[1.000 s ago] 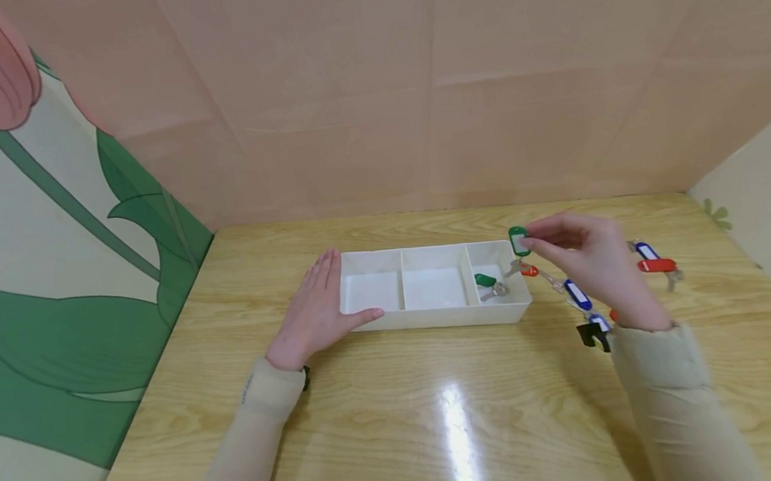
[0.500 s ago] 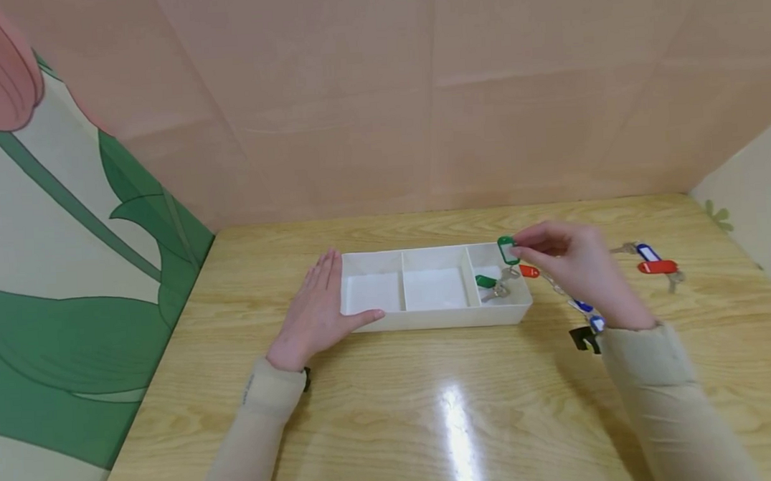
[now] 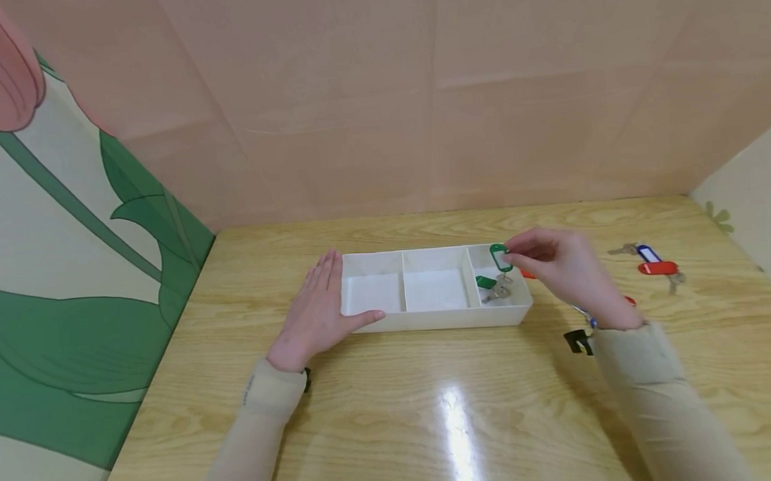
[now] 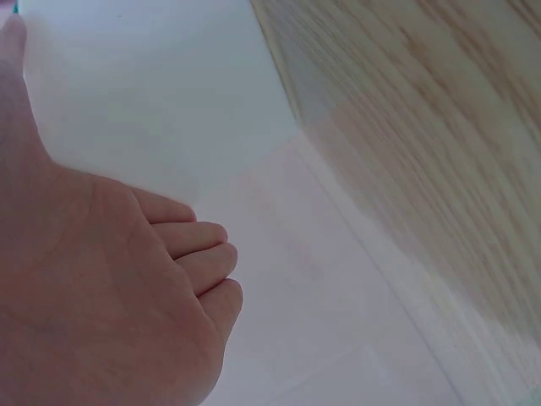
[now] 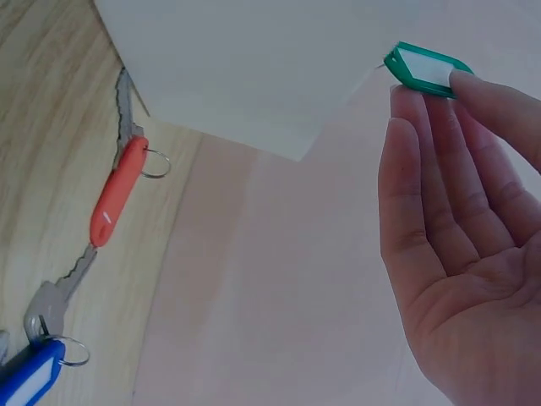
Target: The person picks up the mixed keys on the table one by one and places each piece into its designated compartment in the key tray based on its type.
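Observation:
A white tray (image 3: 440, 319) with three compartments lies on the wooden table. My left hand (image 3: 314, 308) rests flat against its left end, thumb over the front wall; the palm (image 4: 110, 288) shows in the left wrist view. Between thumb and fingertips my right hand (image 3: 564, 268) pinches a green key tag (image 3: 500, 258), held over the right compartment with its key hanging below. The same green tag (image 5: 427, 69) with a white label appears in the right wrist view. Another green tag (image 3: 486, 282) with a key lies inside that right compartment.
Right of the tray lie a red tag (image 5: 118, 193) and a blue tag (image 5: 32, 375) with keys, partly hidden behind my right hand in the head view. Farther right are another blue tag (image 3: 648, 253) and red tag (image 3: 658, 267) with keys.
My right hand has moved left and slightly down, carrying the green key tag from the tray's right edge to over the right compartment. The left hand has stayed in place.

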Demonstrator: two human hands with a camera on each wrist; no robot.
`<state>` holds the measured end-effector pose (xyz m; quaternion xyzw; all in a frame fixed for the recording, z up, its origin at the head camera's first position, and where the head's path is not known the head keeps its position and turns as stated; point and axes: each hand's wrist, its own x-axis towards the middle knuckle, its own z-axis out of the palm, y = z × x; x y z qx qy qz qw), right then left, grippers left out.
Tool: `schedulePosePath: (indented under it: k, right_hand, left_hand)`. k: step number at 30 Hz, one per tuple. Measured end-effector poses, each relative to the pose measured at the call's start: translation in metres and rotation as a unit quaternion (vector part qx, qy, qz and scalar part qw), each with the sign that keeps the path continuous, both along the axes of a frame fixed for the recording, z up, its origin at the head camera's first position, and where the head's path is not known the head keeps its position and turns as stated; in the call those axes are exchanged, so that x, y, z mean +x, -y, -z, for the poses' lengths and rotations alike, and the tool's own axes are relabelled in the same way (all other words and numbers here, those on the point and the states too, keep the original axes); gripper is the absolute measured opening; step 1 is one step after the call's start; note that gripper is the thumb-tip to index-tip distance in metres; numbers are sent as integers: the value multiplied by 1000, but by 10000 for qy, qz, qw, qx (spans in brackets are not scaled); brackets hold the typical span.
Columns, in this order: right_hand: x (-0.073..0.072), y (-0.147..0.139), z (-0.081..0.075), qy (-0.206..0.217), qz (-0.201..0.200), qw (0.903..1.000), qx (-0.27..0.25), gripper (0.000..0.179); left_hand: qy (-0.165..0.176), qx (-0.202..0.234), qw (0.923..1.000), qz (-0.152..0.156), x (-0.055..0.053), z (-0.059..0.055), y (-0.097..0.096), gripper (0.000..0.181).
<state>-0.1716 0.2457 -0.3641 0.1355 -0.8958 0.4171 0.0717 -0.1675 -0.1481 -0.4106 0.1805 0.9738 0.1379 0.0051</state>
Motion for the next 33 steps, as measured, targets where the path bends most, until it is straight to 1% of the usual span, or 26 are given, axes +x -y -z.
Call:
schedulePosePath:
  k: [2, 7, 10, 15, 19, 24, 33]
  right_hand:
    - [-2, -1, 3, -28, -27, 10000, -29, 16]
    - [-6, -3, 8, -188, -44, 9997, 166, 29]
    - [-7, -4, 8, -166, -19, 9995, 253, 34]
    - [-5, -6, 4, 4, 5, 9996, 271, 32]
    - [-3, -8, 1, 93, 96, 9994, 328, 35]
    - [0, -12, -5, 96, 229, 9992, 305, 38]
    - [3, -15, -13, 59, 282, 9993, 235, 38]
  left_hand:
    - [12, 3, 10000, -1, 0, 0, 0, 129]
    - [-33, -8, 10000, 0, 0, 1, 0, 129]
    - [-49, -6, 10000, 11, -1, 1, 0, 129]
    - [-33, 14, 10000, 19, 0, 2, 0, 129]
    - [-33, 28, 10000, 19, 0, 3, 0, 129]
    - [10, 31, 10000, 12, 0, 3, 1, 129]
    - [-14, 52, 10000, 7, 0, 3, 0, 129]
